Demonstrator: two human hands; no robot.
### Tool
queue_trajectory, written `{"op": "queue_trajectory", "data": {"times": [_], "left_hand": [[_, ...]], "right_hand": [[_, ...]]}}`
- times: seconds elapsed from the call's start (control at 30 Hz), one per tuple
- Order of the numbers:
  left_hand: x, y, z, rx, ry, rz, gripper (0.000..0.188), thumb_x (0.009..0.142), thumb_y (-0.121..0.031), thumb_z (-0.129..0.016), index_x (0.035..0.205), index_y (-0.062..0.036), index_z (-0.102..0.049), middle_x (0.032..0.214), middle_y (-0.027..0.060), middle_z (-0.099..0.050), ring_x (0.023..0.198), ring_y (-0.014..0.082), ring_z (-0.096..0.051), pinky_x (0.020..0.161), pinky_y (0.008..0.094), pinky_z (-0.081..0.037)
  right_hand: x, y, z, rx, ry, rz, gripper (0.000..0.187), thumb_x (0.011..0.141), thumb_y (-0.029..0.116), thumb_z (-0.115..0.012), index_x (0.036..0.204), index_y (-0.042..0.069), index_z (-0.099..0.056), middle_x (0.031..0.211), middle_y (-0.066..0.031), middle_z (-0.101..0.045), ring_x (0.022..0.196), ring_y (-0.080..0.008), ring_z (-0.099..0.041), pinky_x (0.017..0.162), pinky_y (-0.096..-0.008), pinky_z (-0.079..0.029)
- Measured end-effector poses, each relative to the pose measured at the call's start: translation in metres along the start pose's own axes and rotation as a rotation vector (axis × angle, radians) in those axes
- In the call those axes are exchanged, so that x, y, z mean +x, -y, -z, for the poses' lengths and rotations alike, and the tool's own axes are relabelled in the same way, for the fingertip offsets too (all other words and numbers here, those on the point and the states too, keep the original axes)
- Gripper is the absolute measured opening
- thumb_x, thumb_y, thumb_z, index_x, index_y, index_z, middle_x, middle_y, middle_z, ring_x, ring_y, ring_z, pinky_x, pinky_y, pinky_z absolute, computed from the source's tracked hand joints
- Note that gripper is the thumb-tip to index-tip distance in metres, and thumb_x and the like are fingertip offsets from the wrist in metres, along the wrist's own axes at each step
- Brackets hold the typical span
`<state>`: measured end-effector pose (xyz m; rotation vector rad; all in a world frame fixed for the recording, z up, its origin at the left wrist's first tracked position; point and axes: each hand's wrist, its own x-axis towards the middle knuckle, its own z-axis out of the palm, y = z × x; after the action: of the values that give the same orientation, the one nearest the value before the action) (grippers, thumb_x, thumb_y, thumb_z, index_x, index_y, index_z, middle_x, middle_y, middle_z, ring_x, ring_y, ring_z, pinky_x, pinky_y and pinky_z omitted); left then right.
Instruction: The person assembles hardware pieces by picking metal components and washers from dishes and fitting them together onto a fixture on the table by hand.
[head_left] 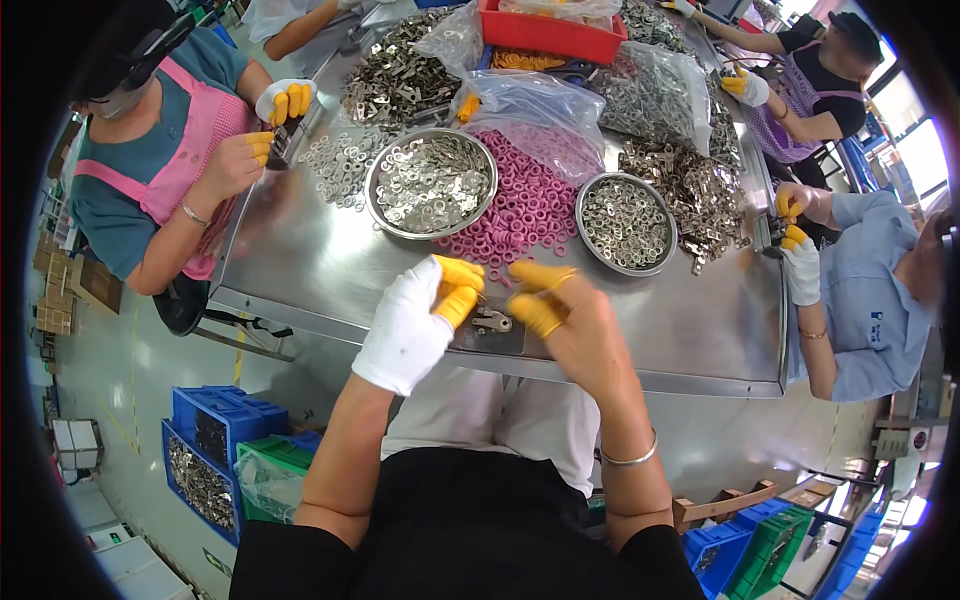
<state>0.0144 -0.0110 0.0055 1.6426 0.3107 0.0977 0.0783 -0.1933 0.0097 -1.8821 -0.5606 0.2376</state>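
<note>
My left hand (412,325), in a white glove with yellow finger covers, is closed at the fingertips above the near table edge. Whatever it pinches is too small to make out. Facing it, my right hand (575,320) wears yellow covers on the finger and thumb tips. Slightly smeared by motion, its fingertips look apart, with nothing visible between them. Below and between the hands, a small silver metal part (491,320) lies on a dark flat plate (500,342) at the table edge. Beyond my fingertips spreads a heap of pink rings (520,195).
A steel bowl (372,205) of washers stands left of the rings, a smaller bowl (582,225) right. Metal pieces (690,195) and bagged parts (655,95) lie farther back by a red bin (550,35). Co-workers sit around the metal table (330,270); blue crates (200,480) stand on the floor.
</note>
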Motion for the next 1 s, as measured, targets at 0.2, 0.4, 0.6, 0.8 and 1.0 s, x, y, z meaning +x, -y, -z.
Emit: {"op": "queue_trajectory", "data": {"times": [0.2, 0.4, 0.6, 0.8, 1.0], "left_hand": [[0.001, -0.007, -0.009, 0.458, 0.129, -0.248, 0.014, 0.081, 0.0, -0.063, 0.094, -0.0048, -0.064, 0.112, 0.0083, -0.066, 0.087, 0.0219, -0.064, 0.078, 0.0328, -0.052], [0.006, -0.016, -0.014, 0.626, 0.21, -0.158, 0.021, 0.078, 0.004, -0.062, 0.097, -0.0031, -0.064, 0.121, 0.0101, -0.061, 0.099, 0.023, -0.061, 0.087, 0.0329, -0.051], [0.001, 0.011, -0.017, 0.184, 0.1, -0.204, 0.03, 0.074, 0.008, -0.062, 0.1, -0.0042, -0.067, 0.119, 0.0068, -0.065, 0.098, 0.0218, -0.064, 0.088, 0.0318, -0.051], [-0.009, 0.008, -0.021, -0.097, 0.016, -0.108, 0.035, 0.075, 0.013, -0.058, 0.104, -0.0032, -0.066, 0.118, 0.0062, -0.065, 0.101, 0.0211, -0.063, 0.091, 0.0295, -0.049], [-0.015, 0.011, -0.011, -0.385, -0.163, -0.028, 0.034, 0.077, 0.014, -0.055, 0.105, -0.0029, -0.066, 0.115, 0.0075, -0.066, 0.1, 0.0206, -0.063, 0.091, 0.0288, -0.049]], "right_hand": [[0.0, -0.025, -0.002, -0.691, -0.279, 0.102, 0.022, 0.087, 0.012, -0.069, 0.108, 0.006, -0.067, 0.095, -0.0086, -0.062, 0.067, -0.0262, -0.06, 0.061, -0.035, -0.049], [-0.006, -0.026, 0.0, -0.701, -0.269, 0.086, 0.016, 0.086, 0.009, -0.069, 0.101, 0.006, -0.065, 0.096, -0.0078, -0.063, 0.068, -0.0237, -0.061, 0.062, -0.0327, -0.049], [-0.017, -0.004, 0.011, 0.19, 0.002, -0.151, 0.016, 0.085, 0.001, -0.069, 0.1, 0.003, -0.064, 0.1, -0.0047, -0.065, 0.073, -0.0138, -0.06, 0.065, -0.0255, -0.049], [-0.013, 0.006, -0.007, 0.155, 0.092, -0.179, 0.018, 0.084, -0.002, -0.07, 0.101, 0.002, -0.064, 0.103, -0.0058, -0.066, 0.08, -0.0098, -0.059, 0.069, -0.0215, -0.048], [-0.014, 0.009, -0.012, 0.03, 0.03, 0.083, 0.025, 0.079, 0.003, -0.074, 0.103, 0.004, -0.066, 0.106, -0.0063, -0.066, 0.088, -0.0165, -0.061, 0.077, -0.0273, -0.048]]}}
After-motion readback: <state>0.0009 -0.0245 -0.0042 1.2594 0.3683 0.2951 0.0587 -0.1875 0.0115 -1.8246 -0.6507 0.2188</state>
